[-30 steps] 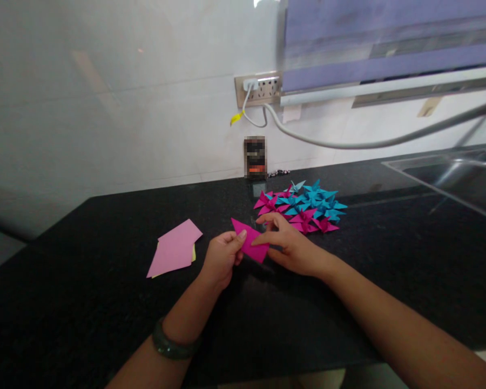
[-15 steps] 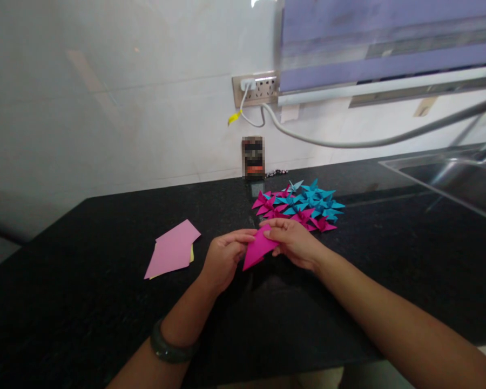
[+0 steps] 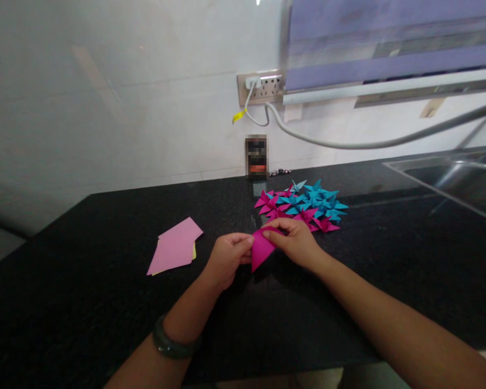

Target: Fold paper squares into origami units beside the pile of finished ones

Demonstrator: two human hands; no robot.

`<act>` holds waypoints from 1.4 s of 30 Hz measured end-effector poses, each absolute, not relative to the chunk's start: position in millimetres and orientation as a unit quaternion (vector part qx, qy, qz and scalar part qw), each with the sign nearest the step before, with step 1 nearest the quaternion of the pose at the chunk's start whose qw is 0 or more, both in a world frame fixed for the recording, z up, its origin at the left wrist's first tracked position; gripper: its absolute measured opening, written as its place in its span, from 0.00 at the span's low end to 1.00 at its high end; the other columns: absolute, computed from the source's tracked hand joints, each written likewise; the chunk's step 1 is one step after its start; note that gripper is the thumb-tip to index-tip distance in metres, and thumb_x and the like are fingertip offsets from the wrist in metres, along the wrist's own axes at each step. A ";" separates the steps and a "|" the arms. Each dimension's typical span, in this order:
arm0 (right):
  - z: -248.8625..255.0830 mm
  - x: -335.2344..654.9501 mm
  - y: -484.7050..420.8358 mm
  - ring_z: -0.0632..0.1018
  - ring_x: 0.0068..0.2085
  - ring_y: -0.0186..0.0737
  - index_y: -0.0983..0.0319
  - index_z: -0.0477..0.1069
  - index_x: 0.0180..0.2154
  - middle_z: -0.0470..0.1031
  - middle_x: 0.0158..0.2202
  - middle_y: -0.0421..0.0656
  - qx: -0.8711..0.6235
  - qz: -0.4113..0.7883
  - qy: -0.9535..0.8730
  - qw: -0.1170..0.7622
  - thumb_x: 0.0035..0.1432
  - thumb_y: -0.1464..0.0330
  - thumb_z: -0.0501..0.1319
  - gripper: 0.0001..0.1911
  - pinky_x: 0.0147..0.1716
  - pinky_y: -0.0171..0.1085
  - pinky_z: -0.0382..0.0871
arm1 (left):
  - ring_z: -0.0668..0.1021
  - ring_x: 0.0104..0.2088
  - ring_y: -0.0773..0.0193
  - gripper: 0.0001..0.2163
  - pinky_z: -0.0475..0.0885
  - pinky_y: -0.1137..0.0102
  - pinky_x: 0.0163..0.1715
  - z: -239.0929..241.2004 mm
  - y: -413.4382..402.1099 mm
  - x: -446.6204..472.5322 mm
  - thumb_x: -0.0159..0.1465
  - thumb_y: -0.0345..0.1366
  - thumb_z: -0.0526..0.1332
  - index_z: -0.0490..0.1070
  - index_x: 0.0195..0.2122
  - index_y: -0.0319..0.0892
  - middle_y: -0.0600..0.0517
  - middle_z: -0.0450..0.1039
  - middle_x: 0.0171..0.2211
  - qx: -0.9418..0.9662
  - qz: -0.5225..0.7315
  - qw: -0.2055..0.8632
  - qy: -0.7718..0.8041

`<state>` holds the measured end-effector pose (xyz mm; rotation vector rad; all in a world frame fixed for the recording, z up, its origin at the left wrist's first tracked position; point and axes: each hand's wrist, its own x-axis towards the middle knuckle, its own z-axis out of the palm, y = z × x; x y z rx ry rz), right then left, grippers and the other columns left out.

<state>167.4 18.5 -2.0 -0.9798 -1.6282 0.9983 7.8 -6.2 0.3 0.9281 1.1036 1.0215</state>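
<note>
Magenta paper (image 3: pixel 261 253), pinched by left hand (image 3: pixel 227 258) at left, right hand (image 3: pixel 297 242) at right; likely light, easily creased, best edge-held.

From here I see a pale, glossy wall (image 3: pixel 154 113) on the far side, bearing a socket plate (image 3: pixel 272 86) and, further right, a purple panel (image 3: pixel 340 43); a black counter (image 3: pixel 85 308) runs nearer, a sink (image 3: pixel 441 193) at far right.
</note>
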 end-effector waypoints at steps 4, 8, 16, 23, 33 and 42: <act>-0.7 171.8 18.4 0.74 0.31 0.33 0.62 0.75 0.32 0.74 0.28 0.42 -0.332 0.317 -0.752 0.473 0.51 0.71 0.60 0.06 0.32 0.33 0.67 | 0.72 0.17 0.70 0.08 0.66 0.75 0.19 0.4 -5.8 7.4 0.50 0.35 0.62 0.69 0.27 0.35 0.53 0.71 0.18 0.400 0.451 0.631 0.488; 0.6 176.0 18.9 0.73 0.33 0.32 0.60 0.75 0.36 0.73 0.31 0.43 -0.254 0.251 -0.829 0.431 0.54 0.71 0.58 0.09 0.32 0.32 0.68 | 0.69 0.15 0.73 0.06 0.62 0.78 0.16 -0.2 -4.5 7.3 0.50 0.32 0.62 0.68 0.27 0.35 0.55 0.68 0.15 0.375 0.478 0.631 0.483; 0.2 181.1 19.3 0.72 0.37 0.34 0.59 0.72 0.44 0.71 0.37 0.46 -0.244 0.181 -0.893 0.332 0.57 0.68 0.56 0.13 0.36 0.33 0.67 | 0.72 0.17 0.71 0.03 0.66 0.76 0.19 0.3 -2.2 4.9 0.51 0.29 0.60 0.67 0.26 0.35 0.52 0.71 0.18 0.335 0.499 0.665 0.444; 2.6 181.1 18.5 0.72 0.39 0.34 0.58 0.69 0.48 0.70 0.38 0.46 -0.235 0.178 -0.898 0.327 0.58 0.68 0.54 0.16 0.38 0.34 0.67 | 0.71 0.17 0.72 0.04 0.65 0.77 0.18 2.7 -1.8 4.7 0.51 0.30 0.61 0.68 0.26 0.35 0.53 0.71 0.17 0.335 0.505 0.662 0.441; -0.4 177.6 17.6 0.76 0.38 0.36 0.63 0.72 0.42 0.76 0.39 0.45 -0.353 0.162 -0.831 0.398 0.58 0.69 0.51 0.14 0.39 0.34 0.70 | 0.71 0.18 0.72 0.11 0.65 0.77 0.19 -0.7 -2.5 4.1 0.49 0.34 0.64 0.70 0.32 0.34 0.53 0.71 0.19 0.398 0.485 0.619 0.472; 0.3 176.1 17.1 0.77 0.35 0.36 0.62 0.73 0.38 0.78 0.35 0.44 -0.377 0.153 -0.822 0.400 0.57 0.70 0.52 0.12 0.36 0.33 0.70 | 0.73 0.20 0.69 0.09 0.69 0.73 0.23 2.7 -4.2 5.6 0.49 0.35 0.63 0.71 0.28 0.34 0.52 0.71 0.18 0.417 0.447 0.615 0.498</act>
